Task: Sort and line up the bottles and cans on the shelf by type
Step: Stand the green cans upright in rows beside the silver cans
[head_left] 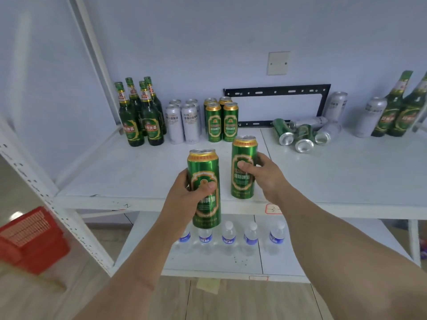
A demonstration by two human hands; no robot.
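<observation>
Green cans fill both hands: the left hand (184, 192) is wrapped around one green can (204, 188), held upright in front of the shelf's near edge, and the right hand (265, 174) grips a second green can (243, 167), upright just over the near part of the white shelf (115, 172); whether its base touches the board cannot be told. Farther back stand four more green cans (221, 121) in a tight block, with four silver cans (183, 122) just left of them and four green bottles (141, 114) at the far left. To the right, several cans lie tipped over (302, 135) in a loose heap, and near the right edge stand silver cans (372, 116) and green bottles (402, 107). Against the wall leans a black metal bracket (277, 91). On the lower shelf, water bottles (228, 237) stand in a row. A red basket (30, 239) sits low on the left.
</observation>
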